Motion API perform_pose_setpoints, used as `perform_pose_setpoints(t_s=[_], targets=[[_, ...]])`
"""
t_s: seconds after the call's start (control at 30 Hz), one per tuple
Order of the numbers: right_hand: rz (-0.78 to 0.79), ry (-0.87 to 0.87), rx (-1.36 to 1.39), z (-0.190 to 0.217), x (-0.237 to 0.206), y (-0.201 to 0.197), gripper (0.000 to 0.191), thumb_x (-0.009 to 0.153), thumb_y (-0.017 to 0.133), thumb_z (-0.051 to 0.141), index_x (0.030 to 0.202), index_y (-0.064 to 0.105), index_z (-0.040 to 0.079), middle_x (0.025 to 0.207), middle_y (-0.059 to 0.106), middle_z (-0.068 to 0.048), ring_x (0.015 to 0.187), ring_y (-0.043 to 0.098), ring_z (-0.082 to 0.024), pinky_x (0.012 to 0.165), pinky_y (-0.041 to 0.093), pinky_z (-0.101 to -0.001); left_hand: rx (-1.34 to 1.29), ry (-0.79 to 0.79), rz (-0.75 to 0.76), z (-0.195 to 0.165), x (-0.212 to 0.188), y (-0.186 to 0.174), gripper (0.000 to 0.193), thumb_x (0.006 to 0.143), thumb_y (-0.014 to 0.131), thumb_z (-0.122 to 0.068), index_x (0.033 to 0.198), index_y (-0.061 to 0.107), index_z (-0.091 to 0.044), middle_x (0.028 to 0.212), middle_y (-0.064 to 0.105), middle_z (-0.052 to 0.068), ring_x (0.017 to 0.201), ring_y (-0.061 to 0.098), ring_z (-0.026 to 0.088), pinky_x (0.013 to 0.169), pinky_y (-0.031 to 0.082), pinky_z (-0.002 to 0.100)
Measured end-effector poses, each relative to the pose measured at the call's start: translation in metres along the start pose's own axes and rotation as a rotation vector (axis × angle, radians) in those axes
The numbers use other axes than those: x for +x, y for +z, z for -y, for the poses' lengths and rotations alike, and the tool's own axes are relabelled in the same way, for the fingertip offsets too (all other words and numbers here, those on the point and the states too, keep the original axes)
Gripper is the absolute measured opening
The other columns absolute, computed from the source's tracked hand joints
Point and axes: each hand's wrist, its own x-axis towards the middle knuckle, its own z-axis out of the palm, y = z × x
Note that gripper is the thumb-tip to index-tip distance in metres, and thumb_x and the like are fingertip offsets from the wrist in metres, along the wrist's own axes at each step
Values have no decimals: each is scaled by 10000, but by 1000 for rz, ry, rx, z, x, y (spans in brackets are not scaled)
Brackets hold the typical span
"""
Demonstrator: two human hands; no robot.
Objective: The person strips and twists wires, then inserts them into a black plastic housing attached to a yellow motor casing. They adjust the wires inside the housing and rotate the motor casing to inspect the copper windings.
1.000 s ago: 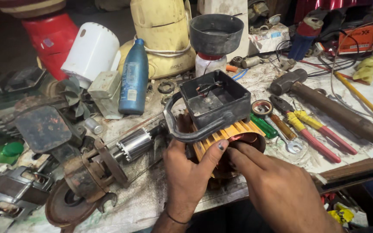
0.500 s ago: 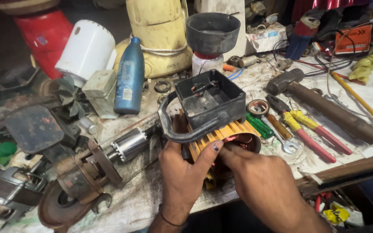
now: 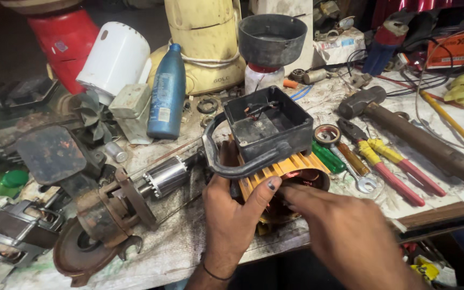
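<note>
An orange finned motor housing lies on its side on the workbench, with an open black terminal box and a dark curved handle on top. My left hand grips the housing's near left side, thumb on the orange fins. My right hand reaches into the housing's round open end, where copper windings show; its fingertips are hidden inside. A rusty rotor with shaft and end plate lies to the left.
A hammer, pliers, a spanner and a green-handled screwdriver lie at right. A blue bottle, cream appliance, white cylinder, black funnel and dark motor parts crowd the back and left.
The view has shifted slightly. My right hand has pushed a little further into the housing's open end. My left hand keeps its grip.
</note>
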Motion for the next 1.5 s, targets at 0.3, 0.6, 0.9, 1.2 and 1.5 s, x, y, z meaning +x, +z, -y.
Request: perform_pose_setpoints(t_s=[0.3, 0.6, 0.9, 1.2, 1.5], targets=[[147, 86, -205, 17, 10, -10, 495, 772, 640, 75, 1244, 700, 212, 1236, 739, 13, 732, 750, -249, 587, 580, -405, 12, -62, -7, 5, -1, 1, 440, 833, 812, -300, 1153, 731, -9, 996, 819, 76, 905, 747, 136, 830, 606, 310], [122, 102, -216, 4, 1, 7, 494, 747, 644, 92, 1229, 690, 189, 1051, 731, -15, 623, 732, -277, 542, 592, -409, -50, -121, 4, 3, -3, 1, 431, 832, 815, -279, 1149, 736, 2, 1005, 822, 93, 905, 745, 151, 823, 609, 327], [216, 131, -304, 15, 8, 0, 438, 792, 627, 116, 1221, 677, 191, 1138, 702, -22, 664, 744, -298, 519, 603, -431, 41, -90, 14, 1, -1, 0, 412, 811, 820, -293, 1125, 745, -37, 1009, 829, 74, 933, 784, 159, 857, 608, 327], [105, 48, -226, 1, 0, 9, 538, 743, 634, 88, 1268, 694, 187, 1205, 713, -3, 654, 737, -271, 561, 594, -407, 24, -80, 12, 0, -3, 1, 412, 811, 823, -271, 1132, 746, -24, 1039, 824, 88, 966, 771, 170, 872, 594, 328], [124, 97, -245, 8, -3, 9, 573, 762, 619, 70, 1312, 676, 222, 1270, 709, 28, 657, 741, -254, 526, 588, -401, 47, -64, -19, 1, 0, 1, 426, 822, 818, -281, 1142, 731, -13, 1050, 812, 97, 967, 771, 175, 877, 592, 330]])
